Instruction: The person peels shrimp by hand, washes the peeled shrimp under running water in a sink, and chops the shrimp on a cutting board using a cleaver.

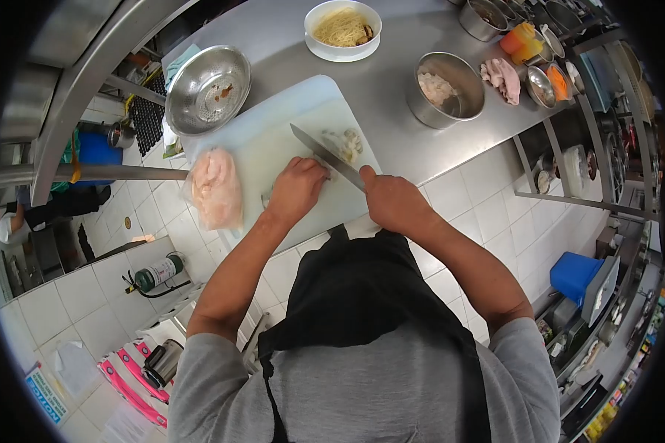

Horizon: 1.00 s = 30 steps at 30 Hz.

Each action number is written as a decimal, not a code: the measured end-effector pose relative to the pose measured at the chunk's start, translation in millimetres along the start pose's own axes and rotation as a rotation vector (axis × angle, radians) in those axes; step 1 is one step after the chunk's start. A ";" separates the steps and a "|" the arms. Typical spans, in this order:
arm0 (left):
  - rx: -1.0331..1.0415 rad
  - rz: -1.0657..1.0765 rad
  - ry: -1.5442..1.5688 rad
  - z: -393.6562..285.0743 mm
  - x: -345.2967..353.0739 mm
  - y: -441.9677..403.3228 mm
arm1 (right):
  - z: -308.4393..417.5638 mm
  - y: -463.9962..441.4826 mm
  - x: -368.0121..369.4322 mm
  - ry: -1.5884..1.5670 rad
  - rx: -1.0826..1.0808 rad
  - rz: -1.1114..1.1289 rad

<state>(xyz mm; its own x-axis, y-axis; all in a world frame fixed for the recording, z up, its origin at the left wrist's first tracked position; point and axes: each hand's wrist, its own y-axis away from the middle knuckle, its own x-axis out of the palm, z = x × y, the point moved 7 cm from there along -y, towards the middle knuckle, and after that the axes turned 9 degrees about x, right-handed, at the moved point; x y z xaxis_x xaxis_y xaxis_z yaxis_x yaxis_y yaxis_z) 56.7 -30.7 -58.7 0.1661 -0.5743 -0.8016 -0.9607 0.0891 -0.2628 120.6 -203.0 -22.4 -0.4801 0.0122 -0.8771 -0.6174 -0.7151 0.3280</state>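
My right hand (391, 201) is wrapped round the handle of a kitchen knife (325, 153), whose blade slants up and left over the white cutting board (258, 136). Close on the blade's left side, my left hand (297, 190) presses down on the board with curled fingers; what lies under them is mostly hidden. Small greyish-white cut pieces (345, 145), perhaps raw seafood, form a pile right of the blade. A bit of similar food (267, 198) shows left of my left hand. At the board's left edge rests a clear bag of pale pink raw meat (216, 188).
A perforated steel bowl (208, 92) overlaps the board's upper left corner. Behind the board stands a white bowl of noodles (342, 29). To the right are a steel pot with pale pieces (445, 90), a pink cloth (501, 80) and sauce bottles (522, 44). Another person (22, 219) is far left.
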 end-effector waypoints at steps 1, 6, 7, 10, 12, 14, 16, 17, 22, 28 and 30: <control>0.007 -0.014 -0.005 0.5 -0.1 1.0 | -1.5 2.5 -6.1 -0.024 0.007 0.010; 0.002 -0.077 -0.012 1.1 -0.1 7.0 | -4.1 31.2 -13.8 0.016 0.048 0.106; -0.006 -0.063 -0.013 2.7 0.1 7.6 | -5.5 34.1 -6.3 0.033 0.058 0.160; -0.016 -0.034 -0.011 3.6 1.7 7.7 | -8.9 22.0 15.2 -0.012 0.040 0.159; -0.010 -0.037 -0.017 2.2 -1.4 6.3 | -5.3 5.8 11.7 -0.028 -0.017 0.112; -0.019 -0.047 -0.019 1.4 -3.0 6.3 | -1.2 -4.7 0.4 0.001 -0.091 0.078; -0.031 -0.065 -0.026 2.0 -2.4 7.7 | -2.5 6.5 -13.2 -0.029 -0.051 0.093; -0.039 -0.077 -0.035 0.5 -3.1 8.8 | -3.3 13.6 -14.7 -0.042 -0.036 0.109; -0.044 -0.082 -0.033 4.9 3.1 16.1 | -12.2 27.5 19.6 -0.089 0.064 0.229; -0.071 -0.126 -0.041 21.3 0.7 -4.7 | -22.8 9.2 14.1 -0.194 0.079 0.080; -0.098 -0.160 -0.002 18.7 -11.6 -11.7 | -21.3 17.2 13.5 -0.211 0.080 0.033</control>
<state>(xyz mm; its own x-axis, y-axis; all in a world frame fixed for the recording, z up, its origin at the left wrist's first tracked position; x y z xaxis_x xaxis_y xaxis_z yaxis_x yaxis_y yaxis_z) 70.3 -9.8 -56.4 0.3187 -0.5730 -0.7551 -0.9391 -0.0826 -0.3337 116.8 -230.0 -36.1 -0.6155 0.1420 -0.7752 -0.6427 -0.6597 0.3895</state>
